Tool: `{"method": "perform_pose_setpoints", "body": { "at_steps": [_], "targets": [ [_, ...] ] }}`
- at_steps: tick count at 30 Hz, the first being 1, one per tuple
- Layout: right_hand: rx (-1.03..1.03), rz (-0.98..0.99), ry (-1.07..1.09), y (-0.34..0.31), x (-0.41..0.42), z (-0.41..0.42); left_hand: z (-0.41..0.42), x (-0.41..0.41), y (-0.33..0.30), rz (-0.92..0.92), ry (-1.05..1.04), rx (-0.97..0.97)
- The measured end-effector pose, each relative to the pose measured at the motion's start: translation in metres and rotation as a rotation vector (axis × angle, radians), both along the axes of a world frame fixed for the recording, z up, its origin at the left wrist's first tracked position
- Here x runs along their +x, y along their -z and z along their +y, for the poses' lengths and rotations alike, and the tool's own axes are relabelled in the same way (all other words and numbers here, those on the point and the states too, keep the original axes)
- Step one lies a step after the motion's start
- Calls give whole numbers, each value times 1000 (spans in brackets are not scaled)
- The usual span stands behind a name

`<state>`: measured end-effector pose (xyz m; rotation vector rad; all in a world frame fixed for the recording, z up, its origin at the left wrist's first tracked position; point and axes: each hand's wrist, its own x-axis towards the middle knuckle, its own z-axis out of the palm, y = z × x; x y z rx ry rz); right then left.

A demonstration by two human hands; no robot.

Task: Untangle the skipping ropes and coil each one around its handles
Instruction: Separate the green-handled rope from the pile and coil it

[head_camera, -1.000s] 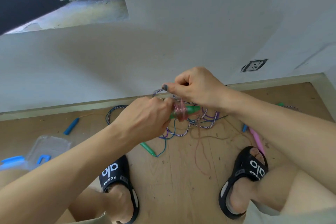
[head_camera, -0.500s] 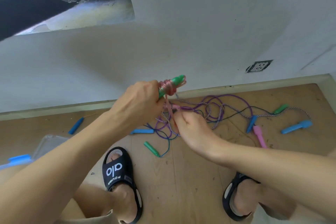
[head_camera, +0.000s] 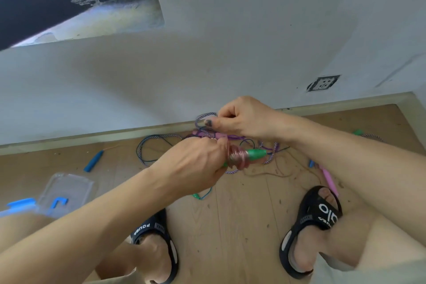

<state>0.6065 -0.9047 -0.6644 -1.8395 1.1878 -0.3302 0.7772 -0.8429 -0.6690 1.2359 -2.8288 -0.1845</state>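
Observation:
My left hand [head_camera: 193,166] grips a green handle [head_camera: 255,154] pointing right, with pink rope [head_camera: 237,158] coiled around its middle. My right hand [head_camera: 244,120] is above it, fingers pinched on the pink rope's free end. Behind both hands a tangle of purple, striped and dark ropes [head_camera: 253,143] lies on the wooden floor by the wall. Loose handles lie around: a blue one [head_camera: 93,161] at left, a pink one [head_camera: 330,180] by my right foot, a small green one [head_camera: 196,195] under my left wrist, and another green one [head_camera: 358,132] at far right.
A clear plastic box [head_camera: 66,191] with blue clips sits on the floor at left. My feet in black slides [head_camera: 320,212] rest on the floor [head_camera: 242,226]. The wall's skirting [head_camera: 92,138] runs behind the ropes; a socket [head_camera: 323,83] is on the wall.
My right hand rose from below the handle to above it, carrying the pink rope around. My left hand lowered the green handle and tipped it level.

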Motion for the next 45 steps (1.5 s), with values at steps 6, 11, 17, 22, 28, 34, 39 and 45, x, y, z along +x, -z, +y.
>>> {"method": "perform_pose_setpoints", "body": {
  "at_steps": [6,11,17,22,28,34,39,45],
  "targets": [
    [272,-236,66,21,1,6,-2,15,-18,345,-221,126],
    [237,-204,96,21,4,15,-14,25,-23,370,-225,189],
    [94,-15,283,29,23,53,-36,36,-11,196,-497,173],
    [-332,46,111,-2,21,64,-40,30,1,-112,-434,146],
    [-433,125,83,-14,11,23,-17,7,4,-273,-141,-22],
    [-154,41,88,1,5,0,-10,9,-7,-8,-75,-56],
    [144,-143,159,21,4,7,-11,13,-17,241,-171,83],
    [74,97,236,41,10,35,-37,25,-6,258,-515,243]
  ]
}}
